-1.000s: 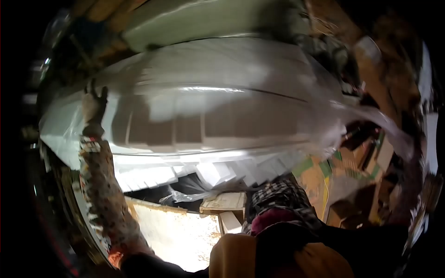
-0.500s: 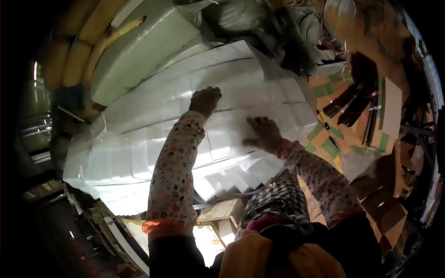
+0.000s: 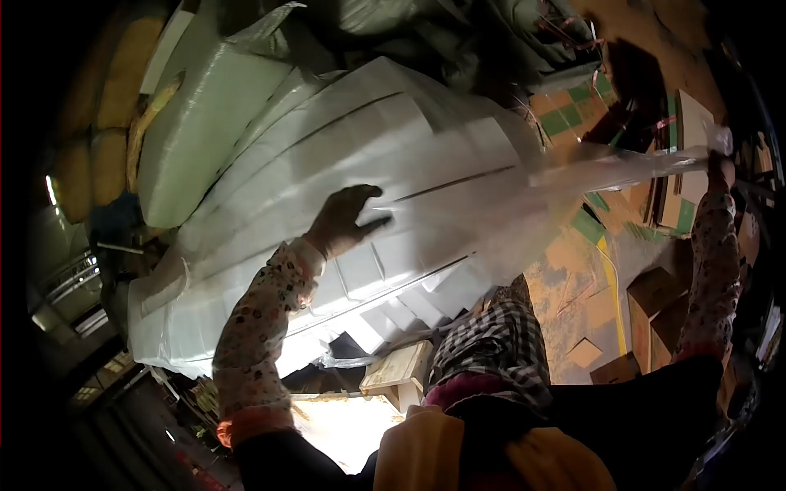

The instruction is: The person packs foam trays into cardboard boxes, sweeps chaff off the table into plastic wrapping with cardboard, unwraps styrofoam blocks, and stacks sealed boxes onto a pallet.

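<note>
A large bundle of white box-like pieces (image 3: pixel 344 164) lies in front of me under clear plastic film. Over the middle of the bundle is my left hand (image 3: pixel 342 222), its thumb and fingers apart and nothing held. My right hand (image 3: pixel 720 173) is stretched out to the far right, closed on the gathered end of the plastic film (image 3: pixel 630 168). The film runs taut from the bundle's right end to that hand. White block edges (image 3: pixel 393 315) show along the bundle's near side.
A green-wrapped bale (image 3: pixel 196 131) lies behind at the left, beside brown stacked sacks (image 3: pixel 110 172). A small wooden stool (image 3: pixel 397 367) stands near my legs. Flattened cardboard (image 3: pixel 573 327) covers the floor at right, with an open carton (image 3: pixel 655 311) and dark sheeting (image 3: pixel 458 41) behind.
My right hand has swung from the bundle to the far right, drawing the film out. My left hand has opened from a closed shape and moved slightly left and nearer. The view has shifted.
</note>
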The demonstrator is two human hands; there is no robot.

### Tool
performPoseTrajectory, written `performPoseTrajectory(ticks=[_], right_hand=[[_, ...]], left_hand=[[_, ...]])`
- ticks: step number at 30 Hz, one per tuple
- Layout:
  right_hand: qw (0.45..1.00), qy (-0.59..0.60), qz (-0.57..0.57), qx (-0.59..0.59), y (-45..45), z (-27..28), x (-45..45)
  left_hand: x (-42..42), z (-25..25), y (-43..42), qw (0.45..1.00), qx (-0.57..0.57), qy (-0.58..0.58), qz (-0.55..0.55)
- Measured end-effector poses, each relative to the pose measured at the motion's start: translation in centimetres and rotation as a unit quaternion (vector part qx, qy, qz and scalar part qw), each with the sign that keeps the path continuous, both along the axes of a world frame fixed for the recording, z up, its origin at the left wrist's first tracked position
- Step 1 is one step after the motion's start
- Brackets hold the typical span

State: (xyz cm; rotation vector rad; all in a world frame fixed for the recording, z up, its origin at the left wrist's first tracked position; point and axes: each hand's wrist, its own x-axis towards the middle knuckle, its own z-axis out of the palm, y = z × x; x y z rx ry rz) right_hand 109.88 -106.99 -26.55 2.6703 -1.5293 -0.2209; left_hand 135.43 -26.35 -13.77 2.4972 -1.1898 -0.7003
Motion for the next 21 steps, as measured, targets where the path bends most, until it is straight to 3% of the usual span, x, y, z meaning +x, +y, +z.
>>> performPoseTrajectory(ticks=[1,2,3,5,7,8,9,11,13,15,17,19,20,21], right_hand=[[0.995,0.094,-0.031,0.008,-4.3,-4.3,0.8],[1.000,-0.004,0.011,-0.007,-1.2,-3.0,2.3],[0.983,-0.157,0.098,-0.013,7.9,-0.2,5.3],[0.884,-0.398,0.233,0.082,25.2,5.0,10.7],[0.846,-0.399,0.237,0.264,38.8,5.2,13.2],[0.790,-0.485,0.308,0.213,46.9,4.3,12.6],[0.789,-0.366,0.344,0.355,52.6,9.6,13.2],[0.752,-0.354,0.458,0.316,59.8,8.8,15.0],[0.794,-0.148,0.509,0.299,60.0,0.8,15.3],[0.770,-0.252,0.509,0.291,52.9,2.5,14.9],[0.771,-0.215,0.551,0.238,48.3,4.0,14.7],[0.773,-0.169,0.571,0.220,45.1,5.0,14.5],[0.780,-0.167,0.557,0.233,44.6,4.5,14.3],[0.798,-0.104,0.560,0.197,43.6,3.1,13.6]], left_hand=[[-0.8,0.3,-1.1,0.998,-0.033,-0.010,-0.050],[-0.7,-0.2,-1.3,0.989,0.014,-0.035,-0.145],[-0.6,-1.1,-1.2,0.968,0.063,-0.062,-0.236],[1.1,-3.5,-1.7,0.968,0.108,-0.106,-0.201],[2.7,-2.6,-4.8,0.976,0.116,-0.127,-0.133],[3.4,-1.9,-6.0,0.965,0.109,-0.172,-0.164],[4.1,-2.3,-6.3,0.960,0.097,-0.193,-0.178],[5.2,-0.6,-7.4,0.950,0.121,-0.212,-0.193],[6.0,1.0,-7.0,0.949,0.131,-0.211,-0.193],[6.8,1.4,-6.4,0.957,0.112,-0.199,-0.177],[7.5,-0.5,-6.8,0.939,0.029,-0.288,-0.185],[8.4,-0.1,-7.4,0.938,0.068,-0.295,-0.170],[9.4,-0.6,-6.9,0.945,0.067,-0.284,-0.149],[10.9,-2.1,-5.4,0.978,0.081,-0.185,-0.047]])
